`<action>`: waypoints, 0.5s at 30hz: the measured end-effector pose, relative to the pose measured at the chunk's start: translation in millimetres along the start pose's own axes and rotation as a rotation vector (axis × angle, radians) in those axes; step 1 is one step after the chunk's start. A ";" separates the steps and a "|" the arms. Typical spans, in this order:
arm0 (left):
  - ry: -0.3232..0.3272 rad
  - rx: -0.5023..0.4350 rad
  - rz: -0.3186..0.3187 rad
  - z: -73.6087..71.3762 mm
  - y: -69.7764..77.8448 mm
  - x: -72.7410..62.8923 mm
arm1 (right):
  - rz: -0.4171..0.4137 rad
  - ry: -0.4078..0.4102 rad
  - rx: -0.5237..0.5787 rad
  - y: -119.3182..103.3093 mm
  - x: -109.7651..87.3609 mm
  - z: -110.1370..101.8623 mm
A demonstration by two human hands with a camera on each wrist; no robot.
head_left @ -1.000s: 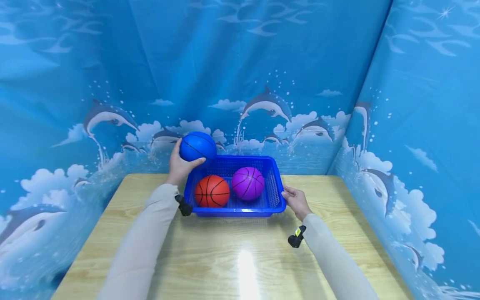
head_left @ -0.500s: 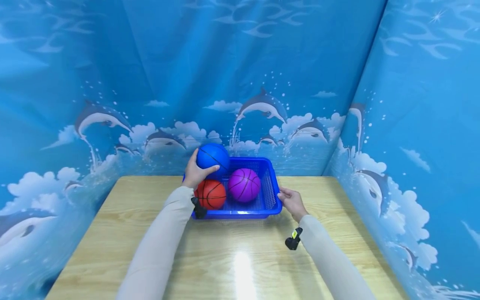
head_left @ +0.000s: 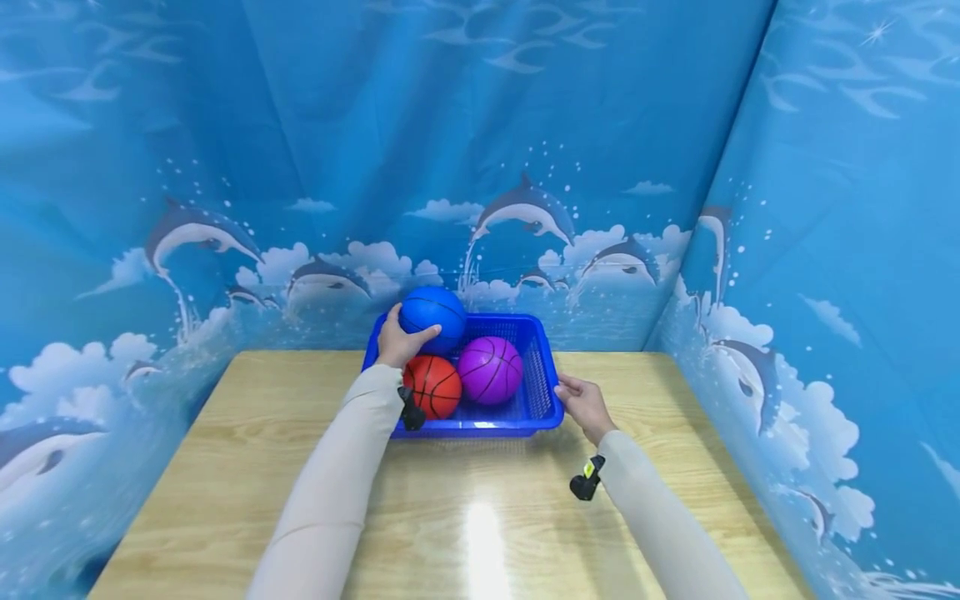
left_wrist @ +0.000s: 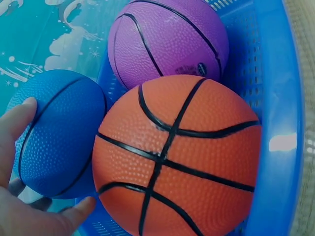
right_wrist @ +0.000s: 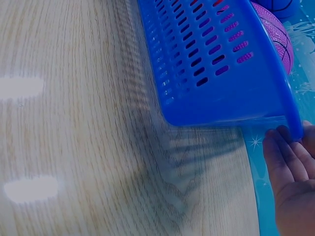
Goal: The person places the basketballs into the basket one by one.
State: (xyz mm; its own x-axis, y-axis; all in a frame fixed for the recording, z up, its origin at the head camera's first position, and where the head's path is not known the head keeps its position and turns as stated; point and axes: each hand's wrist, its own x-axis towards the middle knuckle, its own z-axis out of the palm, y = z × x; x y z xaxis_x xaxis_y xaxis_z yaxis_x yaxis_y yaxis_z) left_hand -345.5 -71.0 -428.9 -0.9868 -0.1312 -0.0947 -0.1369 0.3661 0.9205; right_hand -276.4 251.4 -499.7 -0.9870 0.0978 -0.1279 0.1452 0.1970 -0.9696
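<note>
A blue mini basketball point(head_left: 435, 315) is gripped by my left hand point(head_left: 400, 340) at the back left of a blue plastic basket point(head_left: 480, 428). In the left wrist view, the thumb and fingers lie around the ball's near side, and it sits low against the orange-red basketball point(left_wrist: 172, 157). A purple basketball point(head_left: 491, 371) lies beside them, toward the middle of the basket. At the basket's right end my right hand point(head_left: 587, 408) pinches the rim, fingers beneath it in the right wrist view.
The basket stands on a light wood-grain table point(head_left: 465, 517) near its back edge. A blue curtain point(head_left: 465, 150) printed with dolphins hangs behind, and another side of it point(head_left: 847, 292) runs along the right.
My left hand has carried the blue ball right and down, from above the basket's back-left corner into it. The orange-red ball has shifted slightly right toward the purple one. The right hand keeps its hold.
</note>
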 end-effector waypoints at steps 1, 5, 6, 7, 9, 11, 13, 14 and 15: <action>-0.003 -0.004 -0.004 0.0 0.3 -0.3 | 0.003 0.002 0.005 -0.1 0.1 -0.1; -0.022 -0.006 0.000 -0.4 -0.8 1.4 | 0.000 -0.004 0.014 0.3 0.6 -0.6; -0.028 -0.001 0.012 -0.5 -1.2 2.1 | 0.001 -0.002 0.015 0.0 0.3 -0.4; -0.030 0.007 0.024 -0.5 -1.5 3.0 | 0.001 -0.001 0.014 0.2 0.4 -0.5; -0.031 0.032 0.059 -0.9 -1.9 4.8 | 0.002 0.000 0.013 1.0 1.1 -0.7; -0.030 0.067 0.092 -1.9 -1.5 6.2 | 0.004 -0.001 0.019 1.8 1.8 -0.8; -0.029 0.105 0.118 -3.1 -0.6 8.1 | 0.008 0.000 0.024 2.9 3.0 -1.1; -0.033 0.121 0.125 -3.9 0.2 8.9 | 0.010 0.001 0.028 3.1 3.2 -1.0; -0.039 0.137 0.131 -4.7 1.2 9.7 | 0.010 0.001 0.031 3.2 3.4 -1.1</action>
State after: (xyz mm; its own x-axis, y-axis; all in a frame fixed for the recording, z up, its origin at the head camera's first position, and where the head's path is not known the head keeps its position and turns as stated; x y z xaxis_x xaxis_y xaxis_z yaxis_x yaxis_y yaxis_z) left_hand -354.9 -76.1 -426.9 -0.9992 -0.0395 0.0061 -0.0145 0.5000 0.8659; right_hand -279.2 253.4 -503.0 -0.9853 0.1010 -0.1378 0.1532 0.1655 -0.9742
